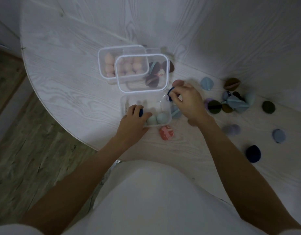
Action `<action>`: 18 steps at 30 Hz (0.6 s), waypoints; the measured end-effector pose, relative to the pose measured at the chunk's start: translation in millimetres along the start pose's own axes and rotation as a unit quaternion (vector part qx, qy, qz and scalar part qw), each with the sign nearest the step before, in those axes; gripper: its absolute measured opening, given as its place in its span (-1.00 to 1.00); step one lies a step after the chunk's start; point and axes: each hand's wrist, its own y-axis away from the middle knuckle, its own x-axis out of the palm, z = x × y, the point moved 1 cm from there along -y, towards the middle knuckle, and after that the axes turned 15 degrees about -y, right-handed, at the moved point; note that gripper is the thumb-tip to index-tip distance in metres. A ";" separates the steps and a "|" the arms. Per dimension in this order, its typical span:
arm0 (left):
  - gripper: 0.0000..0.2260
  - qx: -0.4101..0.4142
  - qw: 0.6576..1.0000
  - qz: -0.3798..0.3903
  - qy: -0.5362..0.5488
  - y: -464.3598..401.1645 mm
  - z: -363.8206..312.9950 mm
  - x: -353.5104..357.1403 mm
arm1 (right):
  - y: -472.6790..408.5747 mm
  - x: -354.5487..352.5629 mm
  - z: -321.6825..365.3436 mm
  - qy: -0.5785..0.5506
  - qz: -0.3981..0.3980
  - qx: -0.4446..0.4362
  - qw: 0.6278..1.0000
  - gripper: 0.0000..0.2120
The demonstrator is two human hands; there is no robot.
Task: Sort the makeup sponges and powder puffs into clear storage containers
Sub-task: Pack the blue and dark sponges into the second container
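A small clear container (124,102) sits open in front of me with two pale green sponges (157,118) inside. My left hand (133,120) rests over its near left corner, closed on a dark blue sponge (141,112). My right hand (188,100) hovers at the container's far right corner, pinching a dark blue puff (170,94). A clear lid (143,89) leans over a container holding peach sponges (109,65), and dark brown puffs (150,78) show behind it.
Loose puffs lie scattered to the right on the white table (70,82): light blue (207,83), brown (232,84), olive (268,107), lilac (231,129), navy (253,153). A pink marbled sponge (165,132) lies just before the container. The table's curved edge drops off left.
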 end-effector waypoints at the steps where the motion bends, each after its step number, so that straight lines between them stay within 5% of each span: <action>1: -0.55 0.000 1.000 -0.003 0.003 -0.4 0.5 -0.3 | -7.6 -2.8 -7.6 0.018 -0.007 0.009 1.000 -0.85; 6: -0.51 0.004 0.999 -0.024 0.030 1.3 4.8 -2.1 | -28.0 15.3 -41.4 0.124 0.155 -0.022 0.980 -0.56; 10: -0.47 -0.017 0.998 -0.021 0.064 3.6 6.3 -4.3 | -20.1 19.0 -43.5 0.175 0.088 0.006 0.981 -0.62; 14: -0.49 -0.031 0.996 -0.020 0.076 2.8 9.5 -5.6 | 9.4 -6.9 -16.8 -0.092 -0.053 0.129 0.986 -0.64; 16: -0.52 -0.020 0.998 -0.030 0.057 1.6 11.1 -6.1 | 21.3 -11.4 14.1 -0.241 -0.052 0.148 0.958 -0.67; 18: -0.55 -0.014 0.999 -0.040 0.011 0.6 12.4 -7.1 | 24.5 1.0 37.0 -0.246 -0.016 0.134 0.960 -0.69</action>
